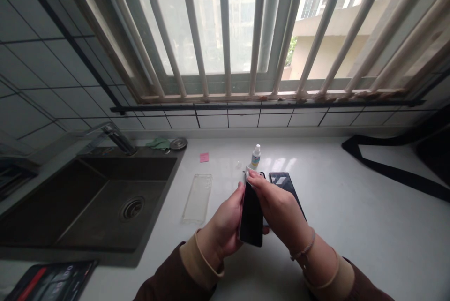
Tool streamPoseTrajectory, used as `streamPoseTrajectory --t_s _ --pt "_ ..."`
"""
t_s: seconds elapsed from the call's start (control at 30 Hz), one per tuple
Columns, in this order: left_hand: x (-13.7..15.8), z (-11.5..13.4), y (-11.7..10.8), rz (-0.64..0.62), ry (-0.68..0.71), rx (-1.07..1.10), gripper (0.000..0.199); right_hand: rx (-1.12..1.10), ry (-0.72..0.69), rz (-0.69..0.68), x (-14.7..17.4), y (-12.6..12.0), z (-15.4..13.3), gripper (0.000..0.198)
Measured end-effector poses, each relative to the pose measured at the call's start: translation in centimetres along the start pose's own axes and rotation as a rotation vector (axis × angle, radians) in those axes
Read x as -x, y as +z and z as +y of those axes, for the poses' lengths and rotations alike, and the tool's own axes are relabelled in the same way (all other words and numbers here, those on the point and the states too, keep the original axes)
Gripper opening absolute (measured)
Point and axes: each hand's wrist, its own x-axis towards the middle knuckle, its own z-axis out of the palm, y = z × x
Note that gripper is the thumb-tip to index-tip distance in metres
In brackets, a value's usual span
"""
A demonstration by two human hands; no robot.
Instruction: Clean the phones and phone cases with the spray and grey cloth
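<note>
My left hand [227, 221] is wrapped round a smartphone [251, 219] with a dark screen, held tilted above the counter. My right hand [279, 200] lies over the phone's upper end, fingers together, pressing a small white cloth [248, 173] there; most of the cloth is hidden under the fingers. Just beyond the fingertips stands a small white bottle [256, 156] with a coloured label. A flat black phone-like slab [285, 184] lies on the counter, partly covered by my right hand. To the left is a clear phone case [198, 198].
A dark sink [154, 214] with a faucet [119, 139] is at the left. A pink note [204, 157], green cloth [159, 144] and metal drain strainer [179, 143] lie on the white counter [351, 235]. A black strap [386, 169] is at the right; a barred window is ahead.
</note>
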Motion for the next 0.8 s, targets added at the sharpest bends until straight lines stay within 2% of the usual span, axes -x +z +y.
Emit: streamPoseTrajectory --t_s 0.17,0.27,0.37,0.47,0.67,0.8 --pt "-0.3 0.2 0.4 -0.011 0.068 0.201 0.050 -0.035 -0.106 -0.078 0.2 0.3 -0.3 0.037" --pt "-0.5 0.5 0.5 0.078 0.140 0.303 0.046 -0.066 -0.165 -0.141 0.2 0.3 -1.1 0.036" --pt "-0.3 1.0 0.6 0.180 0.060 0.290 0.059 -0.099 -0.214 -0.168 0.2 0.1 -2.2 0.036" --pt "-0.1 1.5 0.4 0.206 0.014 0.281 0.070 -0.140 -0.254 -0.158 0.0 -0.2 -3.0 0.035" --pt "-0.2 2.3 -0.4 0.198 0.145 0.297 0.061 -0.256 -0.312 -0.203 0.1 -0.5 -3.3 0.029" --pt "-0.3 2.7 -0.7 0.212 0.131 0.274 0.068 -0.345 -0.313 -0.255 0.0 -1.0 -3.4 0.027"
